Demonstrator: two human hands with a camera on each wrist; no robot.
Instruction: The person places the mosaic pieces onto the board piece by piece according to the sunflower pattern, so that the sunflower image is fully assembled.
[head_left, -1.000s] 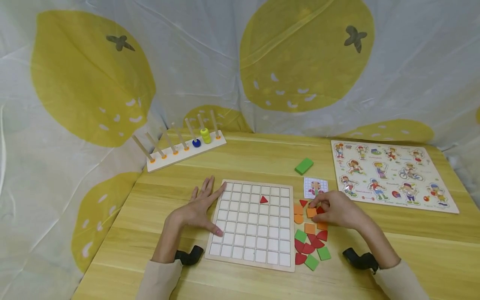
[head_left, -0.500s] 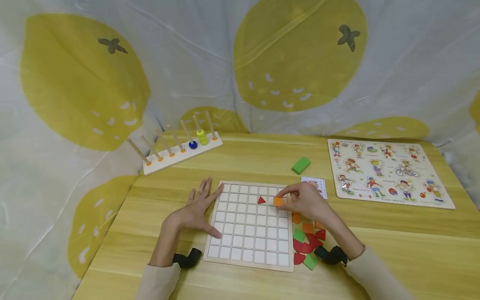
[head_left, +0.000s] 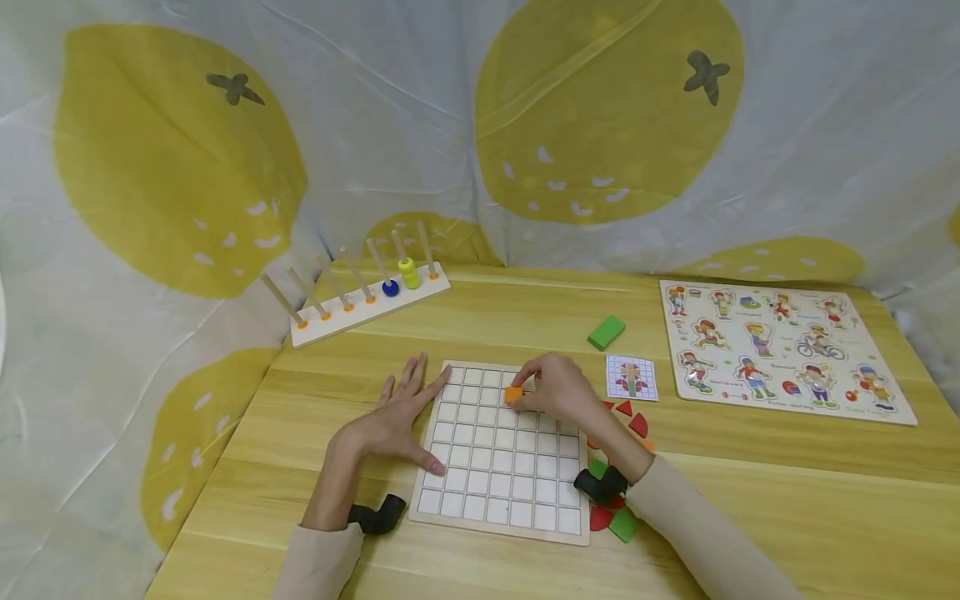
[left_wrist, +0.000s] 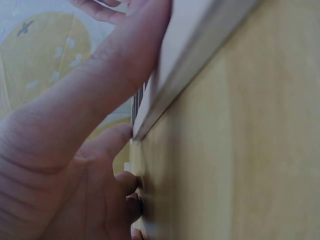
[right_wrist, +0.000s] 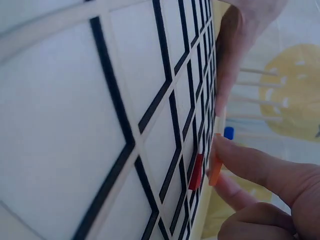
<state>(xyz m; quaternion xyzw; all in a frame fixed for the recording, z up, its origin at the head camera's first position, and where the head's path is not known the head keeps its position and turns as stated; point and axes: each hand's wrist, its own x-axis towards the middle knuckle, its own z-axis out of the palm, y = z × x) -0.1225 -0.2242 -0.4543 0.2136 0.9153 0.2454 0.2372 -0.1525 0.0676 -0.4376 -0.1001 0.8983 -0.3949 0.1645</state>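
An orange square tile [head_left: 513,394] is pinched between the thumb and finger of my right hand [head_left: 561,390], over the upper part of the wooden grid board [head_left: 498,522]. The right wrist view has this tile upright on edge, close over the cells, with a red triangle tile [right_wrist: 195,172] lying in the grid beside it; my right hand hides that triangle in the head view. My left hand [head_left: 392,423] lies spread along the board's left side, thumb and index finger on the frame, the other fingers on the table.
Loose red, green and orange tiles [head_left: 622,525] lie right of the board, partly under my right forearm. Behind them are a pattern card [head_left: 631,379] and a green block [head_left: 606,332]. A peg rack [head_left: 360,312] stands back left, a picture puzzle board [head_left: 783,354] back right.
My right hand picked up the orange tile from the loose pieces and carried it left over the board, to the red triangle's area. The left hand stays in place.
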